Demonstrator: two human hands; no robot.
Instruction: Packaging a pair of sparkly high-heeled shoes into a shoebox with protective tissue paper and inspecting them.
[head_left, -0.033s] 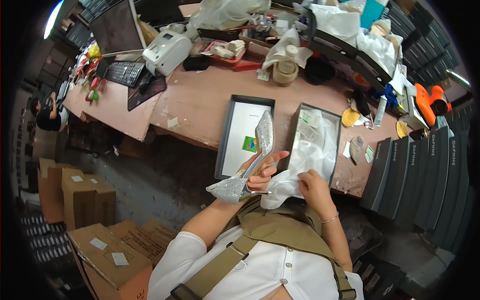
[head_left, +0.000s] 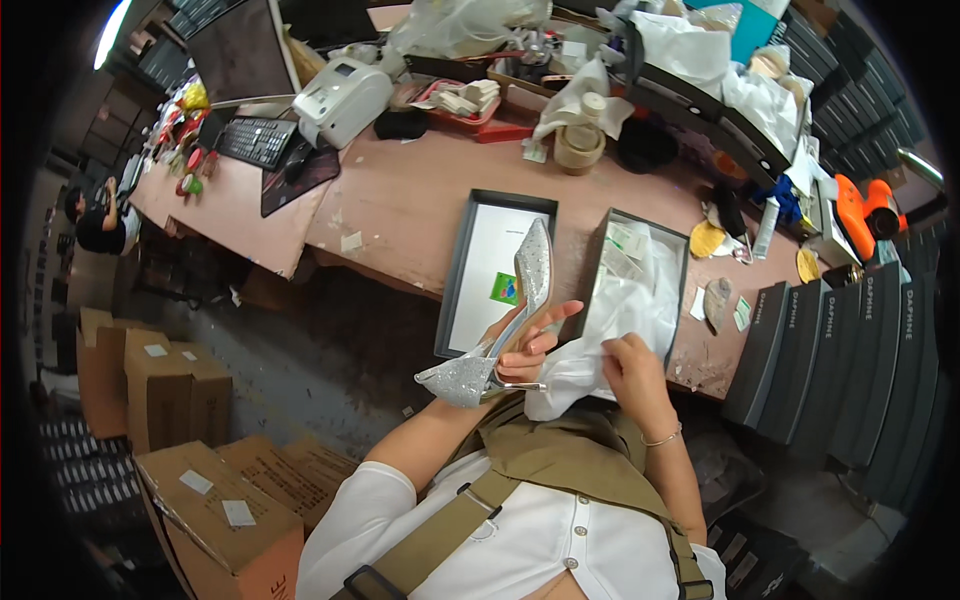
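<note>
A silver glitter high-heeled shoe [head_left: 457, 381] is gripped in my left hand [head_left: 527, 352], whose fingers wrap round its middle. The shoe's pointed toe faces lower left, its thin heel sticks out to the right, and its back end reaches up over a dark-rimmed box lid [head_left: 450, 285]. To the right, my right hand [head_left: 640, 378] pinches the near edge of white tissue paper [head_left: 640, 300]. This paper lines an open shoe box [head_left: 684, 285] and spills over its near end toward me. A small green card [head_left: 504, 288] lies on the lid's white inside.
Dark shoe boxes [head_left: 800, 365] stand in a row at the right. A label printer [head_left: 343, 100], a keyboard [head_left: 255, 142] and a roll of tape [head_left: 578, 150] are along the table's back. Cardboard cartons [head_left: 205, 500] stack at lower left. Another person [head_left: 100, 228] is far left.
The whole view has shifted slightly. Both hands keep the same hold on the shoe and the tissue paper.
</note>
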